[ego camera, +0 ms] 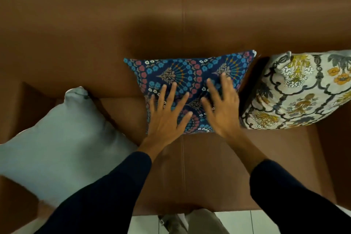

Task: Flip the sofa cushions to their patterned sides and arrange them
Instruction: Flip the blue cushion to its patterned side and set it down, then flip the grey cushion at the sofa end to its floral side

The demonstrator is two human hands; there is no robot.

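I look down on the brown sofa (pixel 76 34), which fills most of my view. The plain grey cushion (pixel 62 138) lies at its left end, unpatterned side up. The cream floral cushion (pixel 300 91) leans at the right end. Between them the blue cushion (pixel 190 74) stands against the backrest, pattern facing me, just beside the cream one. My left hand (pixel 167 114) and right hand (pixel 222 108) lie flat on it, fingers spread, gripping nothing.
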